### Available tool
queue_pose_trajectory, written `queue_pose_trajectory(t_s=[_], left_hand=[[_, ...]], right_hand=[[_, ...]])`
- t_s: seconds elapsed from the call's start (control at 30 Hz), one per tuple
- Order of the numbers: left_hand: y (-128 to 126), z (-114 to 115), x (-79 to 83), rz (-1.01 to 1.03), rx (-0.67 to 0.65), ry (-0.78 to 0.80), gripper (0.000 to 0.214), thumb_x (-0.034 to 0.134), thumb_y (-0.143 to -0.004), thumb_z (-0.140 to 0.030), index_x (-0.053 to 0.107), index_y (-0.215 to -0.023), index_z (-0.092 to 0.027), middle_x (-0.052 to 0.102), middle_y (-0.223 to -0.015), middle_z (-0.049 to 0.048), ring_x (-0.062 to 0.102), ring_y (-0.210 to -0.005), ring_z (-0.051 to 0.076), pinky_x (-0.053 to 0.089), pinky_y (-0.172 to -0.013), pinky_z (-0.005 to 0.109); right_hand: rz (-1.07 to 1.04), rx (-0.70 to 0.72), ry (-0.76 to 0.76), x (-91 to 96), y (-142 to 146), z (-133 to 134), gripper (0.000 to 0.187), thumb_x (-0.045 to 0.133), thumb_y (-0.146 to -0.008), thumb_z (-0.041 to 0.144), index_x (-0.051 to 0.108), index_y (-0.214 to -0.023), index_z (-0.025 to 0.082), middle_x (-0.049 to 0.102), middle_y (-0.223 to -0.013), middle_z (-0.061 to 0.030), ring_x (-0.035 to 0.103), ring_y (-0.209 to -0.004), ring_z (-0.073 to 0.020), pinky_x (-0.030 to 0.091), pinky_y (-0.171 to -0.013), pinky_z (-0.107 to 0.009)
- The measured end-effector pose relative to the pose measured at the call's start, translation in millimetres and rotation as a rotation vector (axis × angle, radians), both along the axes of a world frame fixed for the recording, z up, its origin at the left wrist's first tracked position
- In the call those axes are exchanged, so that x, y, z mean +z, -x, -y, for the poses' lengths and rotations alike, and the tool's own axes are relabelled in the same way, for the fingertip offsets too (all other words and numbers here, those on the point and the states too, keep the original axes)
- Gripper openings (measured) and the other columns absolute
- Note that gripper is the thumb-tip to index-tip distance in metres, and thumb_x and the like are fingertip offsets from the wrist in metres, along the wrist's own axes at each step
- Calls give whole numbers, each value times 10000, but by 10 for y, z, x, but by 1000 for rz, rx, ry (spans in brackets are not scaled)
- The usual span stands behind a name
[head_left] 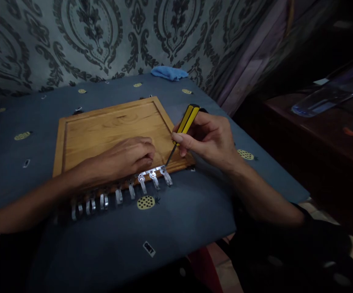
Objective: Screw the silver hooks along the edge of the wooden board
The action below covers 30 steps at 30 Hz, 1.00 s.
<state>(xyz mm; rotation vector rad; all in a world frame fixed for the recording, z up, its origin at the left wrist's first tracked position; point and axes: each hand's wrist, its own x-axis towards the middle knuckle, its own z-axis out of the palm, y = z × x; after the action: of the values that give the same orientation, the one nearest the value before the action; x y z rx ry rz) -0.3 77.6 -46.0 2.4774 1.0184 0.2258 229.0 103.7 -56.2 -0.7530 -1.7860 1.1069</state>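
A framed wooden board [109, 134] lies on the table, with a metal strip of several curved hooks [152, 174] along its near edge. My right hand [211, 140] grips a yellow and black screwdriver [188, 120] between thumb and fingers. The tool slants down, its tip at the right end of the strip. On the board, just behind the hooks, my left hand [130, 154] rests with curled fingers; whether anything is inside them is hidden. The left forearm covers the board's near left part.
A dark blue cloth with pineapple prints covers the table [188, 207]. At the back lies a blue cloth [169, 73] before a patterned curtain [109, 36]. To the right, a clear plastic bottle [319, 99] lies on a dark brown surface [313, 126].
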Motion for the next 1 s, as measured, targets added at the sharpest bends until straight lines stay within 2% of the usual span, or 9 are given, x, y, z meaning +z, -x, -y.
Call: queue_pose_trajectory(t_s=[0.2,0.4,0.73,1.0], left_hand=[[-38,-197,59,-94,-82,87,148,493,-944,-222,603,-850,-191,641,-932,26,586,-855,166,417,-794,287],[-130,-358,181,-191,-152,204,98,544,-870,-184,591,-785,-196,643,-824,-2,570,-773,148,398,-746,271],[-65,-333,137,-99,-140,247,127,520,-896,-221,602,-806,-188,636,-875,7,562,-831,147,388,-751,252],[-39,-325,82,-80,-118,225,131,533,-913,-228,616,-828,-173,648,-917,19,567,-846,147,380,-751,248]], right_hand=[[-9,6,3,17,6,14,342,842,-758,502,664,-846,224,594,-667,50,595,-494,-98,532,-432,-235],[9,-1,21,19,0,19,292,848,-766,447,679,-855,226,612,-687,42,603,-504,-103,524,-449,-239],[-41,24,-11,18,12,9,311,839,-776,452,675,-849,198,621,-704,49,583,-499,-75,513,-421,-199],[-24,8,-53,-16,-11,7,252,837,-800,393,676,-859,208,617,-711,52,591,-492,-73,521,-432,-208]])
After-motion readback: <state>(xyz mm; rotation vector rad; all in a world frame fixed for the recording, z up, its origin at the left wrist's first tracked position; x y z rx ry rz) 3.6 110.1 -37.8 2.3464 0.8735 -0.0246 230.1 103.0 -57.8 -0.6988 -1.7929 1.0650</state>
